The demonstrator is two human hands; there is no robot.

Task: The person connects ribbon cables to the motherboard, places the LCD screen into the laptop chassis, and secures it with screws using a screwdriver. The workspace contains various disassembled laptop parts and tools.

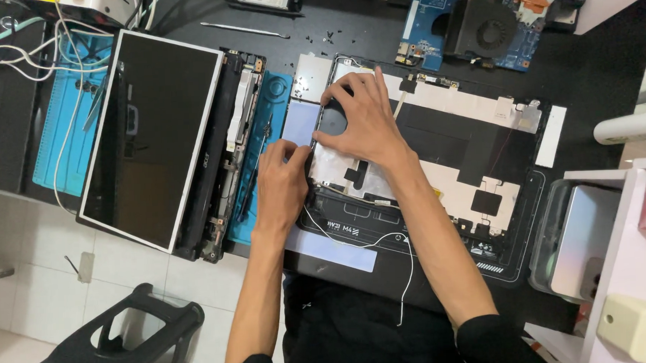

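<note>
Foil-backed lid [436, 138] at frame centre seems thin, fragile; my left hand [284, 183] pinches its edge, right hand [360, 119] presses flat, fingers spread.

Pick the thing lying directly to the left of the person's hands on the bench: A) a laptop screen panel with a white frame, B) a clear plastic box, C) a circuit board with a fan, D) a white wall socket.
A: the screen panel, dark with a white frame, lies just left of the left hand and right hand.
</note>
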